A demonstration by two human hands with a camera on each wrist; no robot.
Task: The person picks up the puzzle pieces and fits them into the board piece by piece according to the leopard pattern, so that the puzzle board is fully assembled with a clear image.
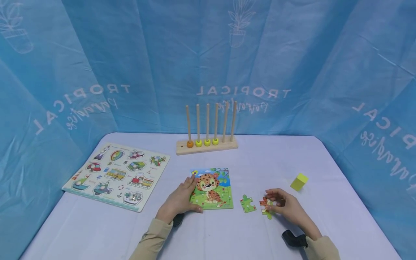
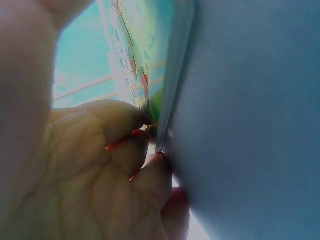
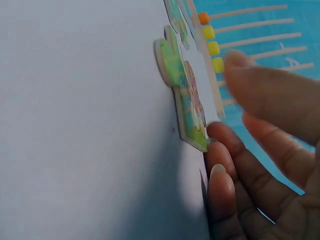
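A square leopard jigsaw puzzle (image 1: 212,191) lies at the middle of the table. My left hand (image 1: 182,198) rests along its left side, fingers stretched over the upper left edge and thumb at the lower edge. In the left wrist view the fingertips touch the edge of the puzzle board (image 2: 175,70). To the right, my right hand (image 1: 286,207) is at a loose puzzle piece (image 1: 265,206) with orange and green print. The right wrist view shows fingertips beside the piece (image 3: 190,110), the thumb raised apart from it. A green puzzle piece (image 1: 248,204) lies between the hands.
At the back stands a wooden peg rack (image 1: 208,147) with one orange and several yellow beads. A vehicle peg puzzle board (image 1: 118,175) lies at left. A yellow-green block (image 1: 299,182) stands right of my right hand. Blue curtain (image 1: 208,65) surrounds the table.
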